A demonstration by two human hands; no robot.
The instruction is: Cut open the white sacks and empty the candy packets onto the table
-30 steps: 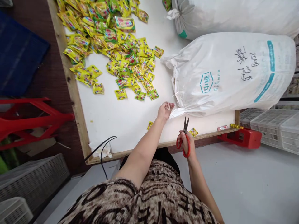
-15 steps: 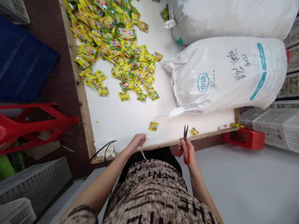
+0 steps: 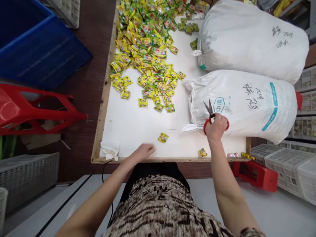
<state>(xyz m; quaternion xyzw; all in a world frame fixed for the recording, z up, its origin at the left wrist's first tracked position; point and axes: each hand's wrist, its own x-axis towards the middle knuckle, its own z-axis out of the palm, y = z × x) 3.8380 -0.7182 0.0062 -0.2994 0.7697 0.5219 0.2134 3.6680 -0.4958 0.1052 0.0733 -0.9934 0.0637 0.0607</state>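
Observation:
My right hand is closed on red-handled scissors, their dark blades parted and pointing away from me. It is above the lower white sack, which has teal print and handwriting. My left hand is over the front of the white tabletop, its fingers curled together and slightly blurred, with nothing visible in them. Just beyond it lies a single yellow candy packet. Another yellow packet lies near the front edge, left of my right forearm.
A large heap of yellow and green packets covers the far left of the table. Behind the lower sack lies a second white sack. Crumpled white paper lies at the front left corner. Red stools and crates stand around.
My right hand has moved up and forward with the scissors, from the table's front edge to above the lower sack. The white strip beneath my left hand no longer shows. The view has shifted.

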